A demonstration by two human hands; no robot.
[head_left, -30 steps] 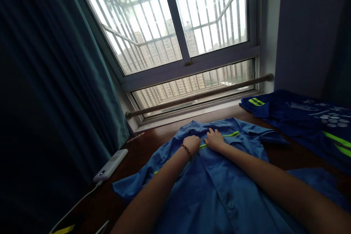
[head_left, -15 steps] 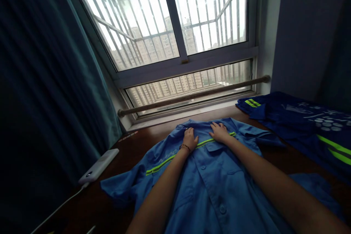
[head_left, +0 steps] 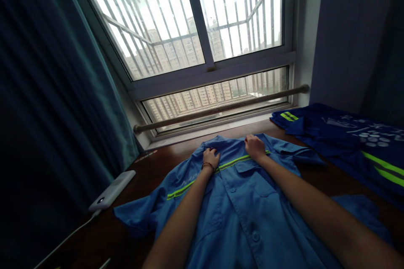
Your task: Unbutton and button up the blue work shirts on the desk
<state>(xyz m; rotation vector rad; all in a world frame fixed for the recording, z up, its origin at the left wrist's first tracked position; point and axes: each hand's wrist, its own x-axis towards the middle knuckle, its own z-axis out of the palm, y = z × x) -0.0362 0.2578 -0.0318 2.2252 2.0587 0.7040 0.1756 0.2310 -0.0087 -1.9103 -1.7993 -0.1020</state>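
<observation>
A light blue short-sleeved work shirt (head_left: 240,214) is spread front up on the dark wooden surface, its collar toward the window. A yellow-green reflective stripe crosses its chest. My left hand (head_left: 211,159), with a bracelet at the wrist, lies on the shirt beside the collar, fingers slightly bent and apart. On the other side of the collar, my right hand (head_left: 255,146) has its fingers curled closed on the shirt fabric. Its fingertips are partly hidden.
A dark blue garment (head_left: 331,134) with reflective stripes lies at the right. A white power bank (head_left: 113,189) with a cable is on the left, near the blue curtain (head_left: 94,113). Behind the surface a rail (head_left: 221,109) runs across the window.
My left hand has slid a little left along the shirt. The fingers of my right hand, spread flat before, have curled closed at the collar. The view has shifted slightly.
</observation>
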